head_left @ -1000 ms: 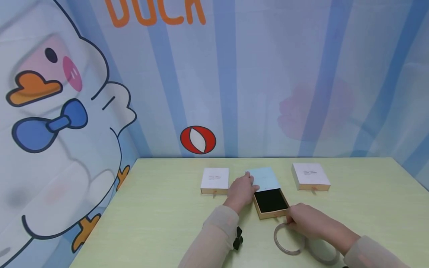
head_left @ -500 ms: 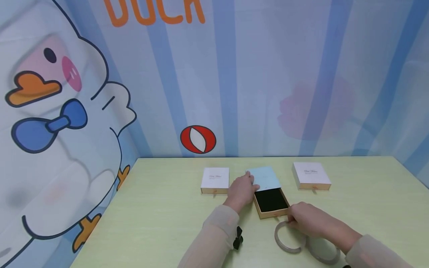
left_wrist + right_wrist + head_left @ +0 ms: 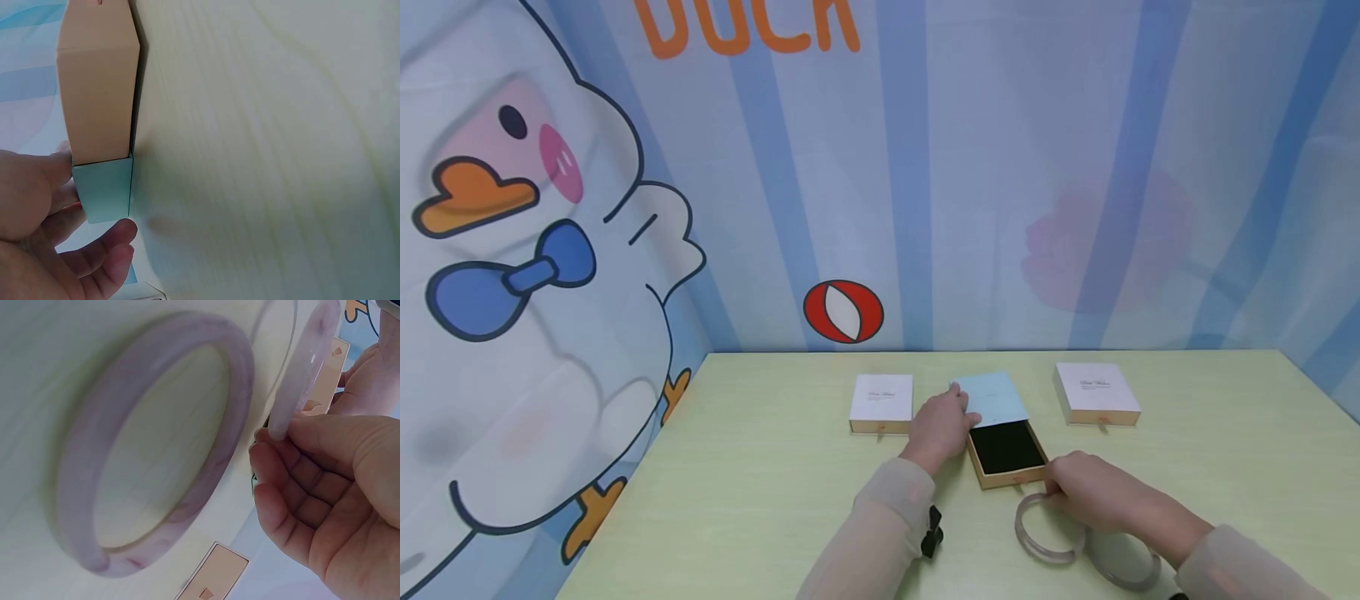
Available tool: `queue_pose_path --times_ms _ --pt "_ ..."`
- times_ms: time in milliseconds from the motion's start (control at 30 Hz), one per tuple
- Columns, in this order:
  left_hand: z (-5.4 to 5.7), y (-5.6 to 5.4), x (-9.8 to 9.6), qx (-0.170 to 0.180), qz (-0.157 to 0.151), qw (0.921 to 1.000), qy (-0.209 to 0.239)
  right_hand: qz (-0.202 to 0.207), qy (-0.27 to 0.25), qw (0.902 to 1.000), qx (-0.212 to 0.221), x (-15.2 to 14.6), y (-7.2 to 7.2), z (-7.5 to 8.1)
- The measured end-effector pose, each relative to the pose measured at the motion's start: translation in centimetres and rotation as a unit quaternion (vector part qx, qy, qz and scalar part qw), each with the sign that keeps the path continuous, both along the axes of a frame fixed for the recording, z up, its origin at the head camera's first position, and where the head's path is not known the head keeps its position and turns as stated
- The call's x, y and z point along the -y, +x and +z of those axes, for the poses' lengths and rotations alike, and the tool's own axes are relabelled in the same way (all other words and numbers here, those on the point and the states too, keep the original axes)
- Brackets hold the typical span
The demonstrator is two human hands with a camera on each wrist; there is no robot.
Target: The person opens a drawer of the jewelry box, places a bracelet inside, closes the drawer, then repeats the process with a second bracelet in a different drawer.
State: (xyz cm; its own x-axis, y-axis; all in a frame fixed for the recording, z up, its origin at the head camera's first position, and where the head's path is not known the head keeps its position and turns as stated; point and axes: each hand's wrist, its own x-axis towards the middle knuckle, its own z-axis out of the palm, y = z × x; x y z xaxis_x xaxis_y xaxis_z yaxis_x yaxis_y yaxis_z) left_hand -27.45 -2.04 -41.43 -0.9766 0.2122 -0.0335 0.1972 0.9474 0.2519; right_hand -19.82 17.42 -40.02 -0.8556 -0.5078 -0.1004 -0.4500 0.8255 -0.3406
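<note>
In the head view my left hand (image 3: 938, 429) holds the left side of a light blue box sleeve (image 3: 994, 398). A cardboard drawer (image 3: 1011, 479) with a black lining is pulled partly out towards me. The left wrist view shows the thumb and fingers around the blue sleeve (image 3: 103, 190). By the drawer's front right corner, my right hand (image 3: 1093, 493) pinches a pale lilac bangle (image 3: 306, 372) between thumb and finger. This bangle (image 3: 1019, 529) hangs in front of the drawer. A second lilac bangle (image 3: 78, 475) lies on the table, below the right hand.
Two white lidded boxes (image 3: 882, 398) with tan fronts stand on the pale wooden table (image 3: 737, 500), one left of the blue box and the other white box (image 3: 1096, 393) to its right. A printed cloth backdrop (image 3: 985, 167) rises behind the table's far edge.
</note>
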Motion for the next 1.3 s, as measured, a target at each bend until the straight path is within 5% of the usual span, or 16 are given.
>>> queue_pose_path --times_ms 800,833,1300 --pt "0.38 0.16 0.04 0.009 -0.001 1.0000 0.000 0.020 0.008 0.9995 -0.024 -0.35 -0.20 0.07" --pt "-0.20 -0.17 0.08 -0.002 -0.004 1.0000 -0.002 0.022 0.009 0.9994 -0.026 -0.36 -0.20 0.10" --pt "0.59 0.42 0.05 0.006 -0.002 1.0000 -0.001 0.025 0.002 0.9989 -0.040 -0.55 -0.32 0.24"
